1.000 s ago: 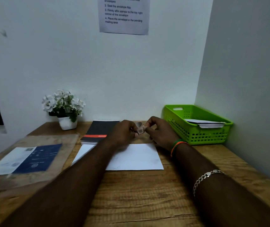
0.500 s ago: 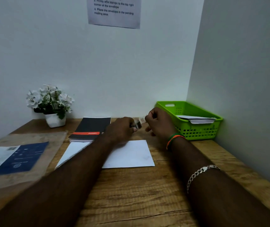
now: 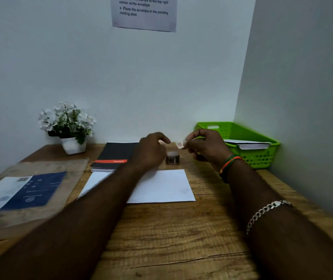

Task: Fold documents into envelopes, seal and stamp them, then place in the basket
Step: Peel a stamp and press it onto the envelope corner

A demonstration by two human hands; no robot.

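- At the far left of the frame I count one clear plastic sleeve (image 3: 30,190) lying flat on the wooden table (image 3: 171,239), with one blue and white printed sheet (image 3: 23,191) inside it.
- Behind it, at middle left against the wall, stands one white pot of white flowers (image 3: 67,126).
- Just right of the pot lies one black notebook (image 3: 114,156) with a red band, on top of a thin stack of papers.
- My left hand (image 3: 151,151) hovers at centre frame over the notebook's right edge, fingers loosely curled and holding nothing that I can see.
- Below the hands, at centre, I see one white envelope (image 3: 161,186) flat on the table; my left forearm crosses its left part.
- Between the two hands one small jar (image 3: 172,158) stands on the table, just behind the envelope.
- My right hand (image 3: 206,146) pinches one small stamp (image 3: 180,144) between thumb and fingertips, held in the air above the jar and to its right.
- On that arm I count one orange and green band at the wrist and one silver chain bracelet (image 3: 266,212) lower in the frame.
- At middle right, in the corner, sits one green basket (image 3: 248,156); I see white envelopes in it, but cannot tell how many.
- At top centre one printed notice (image 3: 144,14) hangs on the wall.
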